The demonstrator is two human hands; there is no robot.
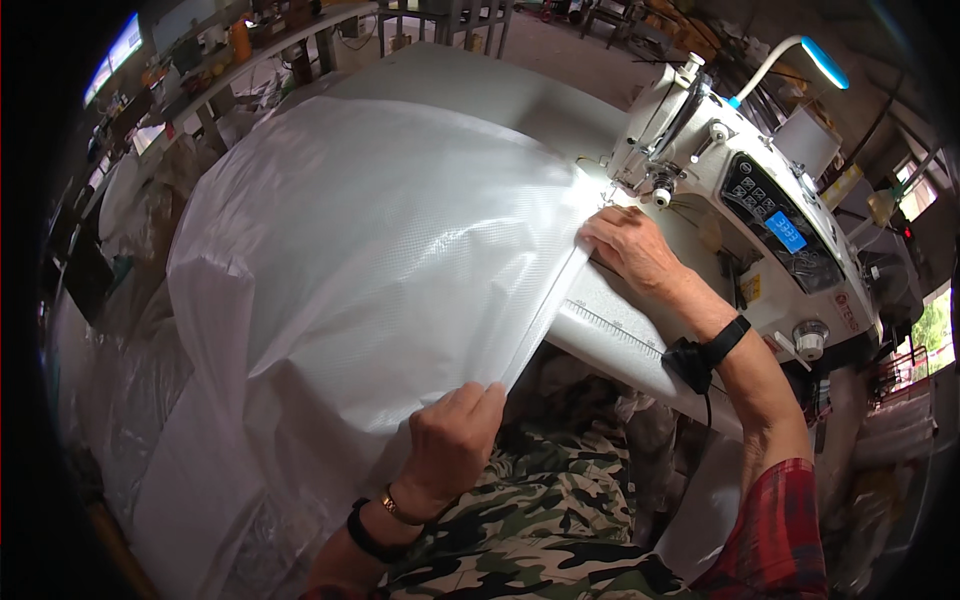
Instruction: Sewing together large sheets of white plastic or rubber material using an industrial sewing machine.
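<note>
So there's a big white plastic sheet [400,230] spread over most of the sewing table [440,75], shiny with a fine woven-looking texture, and it spills off the left side in loose, crumpled folds. Both hands are on its near right edge, which is doubled into a narrow folded strip running on a slant between them. The right hand [630,245] is up top, right by the needle area of the white sewing machine [745,130] — fingers bent and mostly closed, gripping the strip, though the thumb's hard to make out. The left hand [455,435] is at the lower end of that strip, well apart from the other one, curled nearly closed with the edge held in it. The machine has a dark control panel [742,185] with a lit blue screen [786,231], and a bendy lamp [825,62] arches over it. A printed ruler scale [615,328] runs along the machine bed just below the right hand. On the right wrist there's a black strap [727,340] with a cabled black box [687,365] beside it; the left wrist has a gold-coloured band [397,507] plus a black one. Camo cloth [560,500] covers the lap, and a red plaid sleeve [770,530] shows at lower right.
</note>
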